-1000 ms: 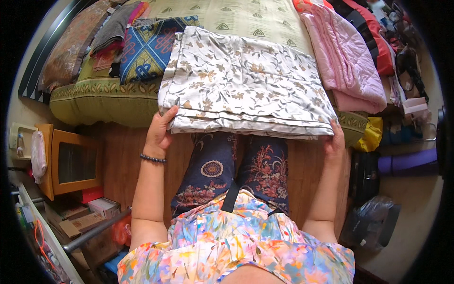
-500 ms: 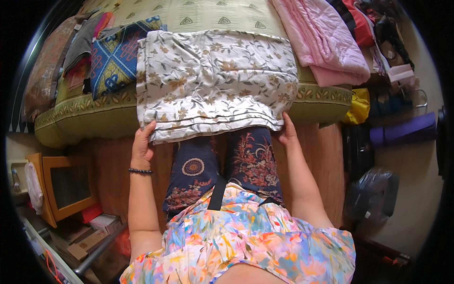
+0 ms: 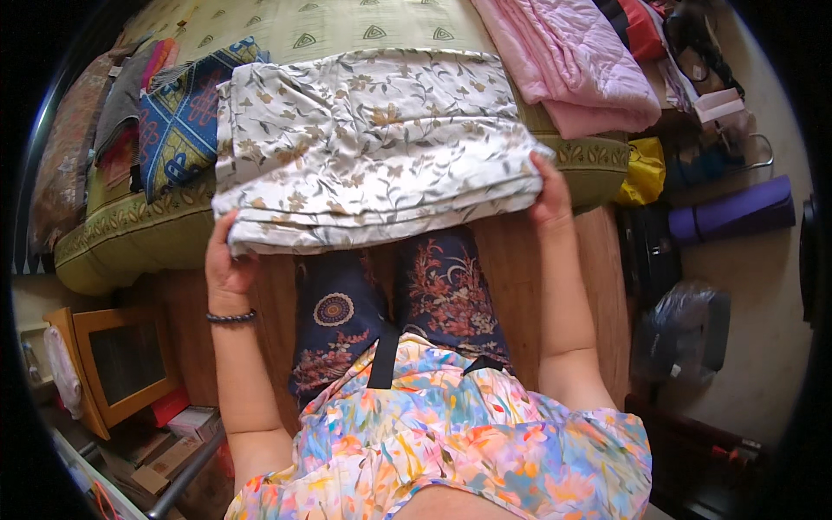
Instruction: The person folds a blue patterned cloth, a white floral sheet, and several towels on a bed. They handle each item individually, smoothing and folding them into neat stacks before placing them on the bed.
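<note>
Folded floral sheet lies on the bed, near edge overhanging. My left hand and right hand each pinch 1 near corner. Pink blanket right of sheet.

Both hands raised, fingers curled

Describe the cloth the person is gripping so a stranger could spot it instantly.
Start at the green patterned bed filling the top of the view. On its near edge lies a folded white floral cloth, with the left hand and right hand at its front corners. Its pale leaf-and-flower print separates it from the blue geometric cloth leftward and the pink blanket rightward.
</note>
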`<action>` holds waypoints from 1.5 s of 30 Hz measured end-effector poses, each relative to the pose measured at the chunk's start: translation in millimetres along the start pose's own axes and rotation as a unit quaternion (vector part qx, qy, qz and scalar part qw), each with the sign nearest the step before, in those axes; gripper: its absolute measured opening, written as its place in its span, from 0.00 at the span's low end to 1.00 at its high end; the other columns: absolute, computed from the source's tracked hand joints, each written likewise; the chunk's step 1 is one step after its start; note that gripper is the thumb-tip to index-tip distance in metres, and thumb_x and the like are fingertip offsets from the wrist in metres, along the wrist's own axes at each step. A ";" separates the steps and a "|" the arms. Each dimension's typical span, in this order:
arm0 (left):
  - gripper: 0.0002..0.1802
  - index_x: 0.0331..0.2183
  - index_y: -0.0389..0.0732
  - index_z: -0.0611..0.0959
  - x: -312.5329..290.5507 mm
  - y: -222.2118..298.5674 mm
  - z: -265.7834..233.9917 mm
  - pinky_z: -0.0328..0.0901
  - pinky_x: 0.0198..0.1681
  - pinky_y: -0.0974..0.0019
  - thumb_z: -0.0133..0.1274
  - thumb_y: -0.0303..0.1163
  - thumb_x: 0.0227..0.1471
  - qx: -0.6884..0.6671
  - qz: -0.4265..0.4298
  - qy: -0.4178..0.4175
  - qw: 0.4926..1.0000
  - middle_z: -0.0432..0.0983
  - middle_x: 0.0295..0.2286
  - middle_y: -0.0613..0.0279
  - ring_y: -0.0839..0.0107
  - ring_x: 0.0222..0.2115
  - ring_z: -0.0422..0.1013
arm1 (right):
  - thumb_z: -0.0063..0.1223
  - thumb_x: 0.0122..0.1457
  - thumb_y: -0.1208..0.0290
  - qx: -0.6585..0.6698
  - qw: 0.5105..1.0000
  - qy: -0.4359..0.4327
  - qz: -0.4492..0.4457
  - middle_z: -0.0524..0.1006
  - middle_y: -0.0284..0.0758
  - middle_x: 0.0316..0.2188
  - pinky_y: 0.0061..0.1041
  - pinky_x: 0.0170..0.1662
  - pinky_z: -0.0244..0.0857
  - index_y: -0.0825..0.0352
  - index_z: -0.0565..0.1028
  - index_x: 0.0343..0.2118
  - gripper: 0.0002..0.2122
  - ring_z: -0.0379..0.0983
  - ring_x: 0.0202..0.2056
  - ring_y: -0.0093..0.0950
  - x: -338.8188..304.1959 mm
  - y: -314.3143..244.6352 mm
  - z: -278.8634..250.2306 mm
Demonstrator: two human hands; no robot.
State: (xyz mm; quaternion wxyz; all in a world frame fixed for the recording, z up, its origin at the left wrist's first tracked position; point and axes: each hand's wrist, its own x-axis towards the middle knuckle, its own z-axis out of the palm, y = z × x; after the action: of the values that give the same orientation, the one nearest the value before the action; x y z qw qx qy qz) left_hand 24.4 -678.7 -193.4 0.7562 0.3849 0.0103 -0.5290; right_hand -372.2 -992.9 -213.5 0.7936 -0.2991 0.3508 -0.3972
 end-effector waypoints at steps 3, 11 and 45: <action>0.18 0.45 0.31 0.71 -13.3 14.6 22.0 0.73 0.38 0.66 0.47 0.29 0.53 -0.068 0.014 -0.051 0.996 0.75 0.40 0.54 0.62 0.38 0.74 | 0.52 0.55 0.67 0.005 0.998 -0.029 -0.049 0.74 0.40 0.43 0.32 0.51 0.64 0.71 0.68 0.48 0.19 0.72 0.43 0.32 -9.7 -43.5 10.7; 0.17 0.42 0.36 0.75 2.4 -25.2 -55.1 0.69 0.42 0.65 0.55 0.26 0.47 0.094 -0.008 0.072 0.993 0.75 0.38 0.59 0.68 0.37 0.73 | 0.57 0.53 0.65 -0.237 0.967 0.070 0.068 0.75 0.21 0.23 0.13 0.20 0.58 0.58 0.75 0.32 0.06 0.68 0.22 0.12 -18.6 -2.0 -50.6; 0.12 0.38 0.36 0.78 -0.7 -32.7 -69.7 0.65 0.40 0.74 0.54 0.30 0.52 0.173 0.105 0.064 0.977 0.76 0.34 0.66 0.80 0.34 0.71 | 0.60 0.47 0.74 -0.542 0.699 -0.344 -0.314 0.73 0.37 0.36 0.28 0.44 0.63 0.67 0.74 0.38 0.14 0.70 0.41 0.32 -47.3 133.6 218.2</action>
State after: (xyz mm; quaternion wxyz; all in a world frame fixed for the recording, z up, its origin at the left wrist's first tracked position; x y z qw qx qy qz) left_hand 24.9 -641.5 -260.9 0.7276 0.5417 -0.0732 -0.4145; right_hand -163.4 -842.8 -173.5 0.3886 -0.8864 0.0935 -0.2336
